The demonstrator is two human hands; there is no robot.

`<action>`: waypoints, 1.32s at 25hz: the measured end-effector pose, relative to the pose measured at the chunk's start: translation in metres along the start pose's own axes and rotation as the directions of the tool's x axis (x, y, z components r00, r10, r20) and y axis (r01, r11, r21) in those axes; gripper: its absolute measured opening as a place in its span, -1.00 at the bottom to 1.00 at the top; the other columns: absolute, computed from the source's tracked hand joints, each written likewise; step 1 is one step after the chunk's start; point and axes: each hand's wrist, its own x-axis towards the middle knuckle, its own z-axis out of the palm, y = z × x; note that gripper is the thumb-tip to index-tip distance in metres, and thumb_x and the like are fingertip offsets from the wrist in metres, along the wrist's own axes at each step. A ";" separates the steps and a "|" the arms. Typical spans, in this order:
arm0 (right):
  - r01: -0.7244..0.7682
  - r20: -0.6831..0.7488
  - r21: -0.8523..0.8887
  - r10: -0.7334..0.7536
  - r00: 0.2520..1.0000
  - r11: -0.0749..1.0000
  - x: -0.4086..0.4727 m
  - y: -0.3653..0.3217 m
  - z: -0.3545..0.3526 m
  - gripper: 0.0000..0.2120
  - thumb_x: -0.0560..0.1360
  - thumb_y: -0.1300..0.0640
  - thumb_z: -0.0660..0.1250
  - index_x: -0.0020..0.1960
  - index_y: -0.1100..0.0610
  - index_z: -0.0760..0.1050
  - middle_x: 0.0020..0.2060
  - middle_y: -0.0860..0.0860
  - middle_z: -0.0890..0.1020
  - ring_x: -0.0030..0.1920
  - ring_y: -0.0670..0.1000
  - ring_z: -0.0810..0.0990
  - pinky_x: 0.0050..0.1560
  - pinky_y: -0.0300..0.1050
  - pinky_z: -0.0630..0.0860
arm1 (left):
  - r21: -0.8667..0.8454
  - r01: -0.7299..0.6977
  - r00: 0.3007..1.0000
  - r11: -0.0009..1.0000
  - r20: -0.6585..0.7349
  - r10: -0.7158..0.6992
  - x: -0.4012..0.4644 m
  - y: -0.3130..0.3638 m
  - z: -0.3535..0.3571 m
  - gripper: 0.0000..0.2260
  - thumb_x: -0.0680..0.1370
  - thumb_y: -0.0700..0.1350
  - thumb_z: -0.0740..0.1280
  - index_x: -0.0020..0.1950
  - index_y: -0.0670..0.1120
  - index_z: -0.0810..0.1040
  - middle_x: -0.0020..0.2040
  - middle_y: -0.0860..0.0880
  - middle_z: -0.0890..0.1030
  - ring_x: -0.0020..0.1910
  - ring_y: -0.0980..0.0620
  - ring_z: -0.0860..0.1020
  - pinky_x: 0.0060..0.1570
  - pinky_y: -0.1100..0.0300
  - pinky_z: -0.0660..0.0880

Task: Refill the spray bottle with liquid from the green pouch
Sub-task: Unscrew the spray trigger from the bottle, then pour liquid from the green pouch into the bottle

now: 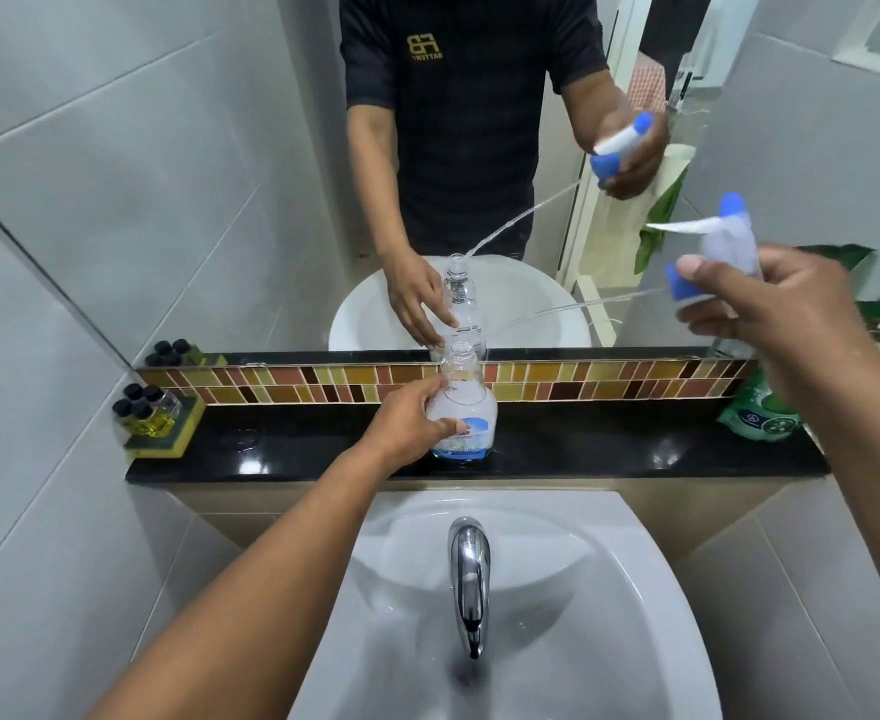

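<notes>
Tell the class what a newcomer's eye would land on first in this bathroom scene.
Most striking is the spray head, pulled off and held up at the right by the right hand, its thin tube trailing left. Below, the left hand steadies the open spray bottle on the black ledge above the sink. The green pouch waits at the ledge's right end.

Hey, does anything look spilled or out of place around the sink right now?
No clear spill. The spray bottle stands upright but open on the black ledge, steadied by the left hand. The right hand holds its spray head, dip tube dangling.
</notes>
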 end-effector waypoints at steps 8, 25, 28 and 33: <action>-0.447 -0.152 0.321 0.511 0.846 0.835 0.001 0.125 0.024 -0.70 0.57 0.04 0.48 0.22 0.19 0.59 -0.08 0.11 0.69 -0.33 -0.06 0.68 -0.18 -0.15 0.67 | 0.146 -0.030 0.997 0.989 -0.060 0.040 0.002 0.001 -0.007 -0.33 0.42 0.03 0.65 0.49 -0.03 0.55 0.19 0.04 0.59 0.20 -0.01 0.61 0.29 -0.02 0.59; -0.193 0.083 -0.734 0.369 0.926 0.651 -0.016 0.217 0.167 -0.42 0.59 -0.35 0.22 0.19 0.16 0.56 0.11 0.14 0.64 0.12 0.19 0.64 -0.04 -0.02 0.50 | 0.182 0.148 0.978 0.972 -0.173 -0.117 -0.030 -0.027 -0.003 -0.40 0.41 0.01 0.65 0.42 0.02 0.56 0.24 0.05 0.61 0.21 0.00 0.61 0.20 -0.01 0.58; -0.202 0.105 -0.556 0.309 0.945 0.806 -0.028 0.211 0.145 -0.57 0.61 -0.26 0.26 -0.01 0.11 0.57 -0.07 0.04 0.64 -0.05 0.08 0.62 -0.11 -0.03 0.55 | 0.211 0.331 0.902 0.920 -0.358 -0.242 -0.079 -0.019 -0.003 -0.80 0.46 0.03 0.60 -0.02 0.04 0.66 -0.08 0.05 0.71 -0.07 -0.05 0.68 -0.09 0.00 0.59; -0.304 -0.128 -0.218 0.282 0.951 0.927 -0.032 0.217 0.039 -0.72 0.62 -0.11 0.36 -0.12 0.08 0.58 -0.26 0.02 0.67 -0.16 0.09 0.67 -0.12 0.08 0.67 | 0.266 0.067 0.995 0.962 -0.083 -0.047 -0.063 0.074 0.073 -0.80 0.55 -0.08 0.51 -0.22 0.17 0.64 -0.23 0.16 0.74 -0.22 0.09 0.68 -0.16 0.13 0.57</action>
